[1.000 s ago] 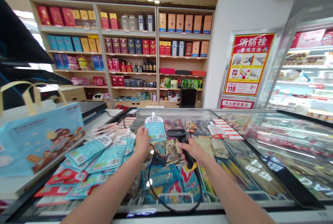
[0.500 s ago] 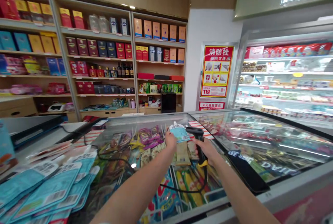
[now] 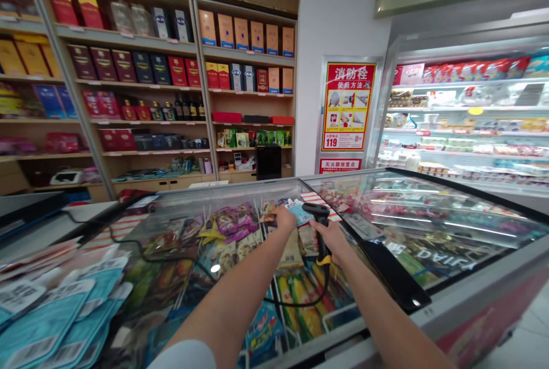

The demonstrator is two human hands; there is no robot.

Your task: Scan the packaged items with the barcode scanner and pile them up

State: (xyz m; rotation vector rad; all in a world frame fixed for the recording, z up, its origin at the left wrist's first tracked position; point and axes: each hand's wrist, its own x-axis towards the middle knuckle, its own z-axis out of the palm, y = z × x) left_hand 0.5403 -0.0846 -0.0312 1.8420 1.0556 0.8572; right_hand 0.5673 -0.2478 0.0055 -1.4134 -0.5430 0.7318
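Observation:
My left hand (image 3: 286, 219) pinches the left edge of a light-blue and white pouch (image 3: 300, 213) above the glass top of the chest freezer. Wrapped round the handle of a black barcode scanner (image 3: 321, 233) is my right hand (image 3: 331, 235), just right of the pouch. The scanner's head overlaps the pouch's right side, and its cable loops down and away to the left. At the lower left lies a pile of similar blue pouches (image 3: 47, 323), with barcodes showing on several.
The chest freezer (image 3: 386, 332) holds colourful packs under glass. Shelves of boxed bottles (image 3: 141, 68) line the back wall. A red fire-hydrant sign (image 3: 348, 107) hangs beside a lit refrigerated display (image 3: 472, 129). A black panel (image 3: 397, 277) lies along the freezer's glass.
The camera view has turned slightly to the right. My left hand now covers more of the pouch, which sits farther behind the scanner's head. Both hands keep their holds.

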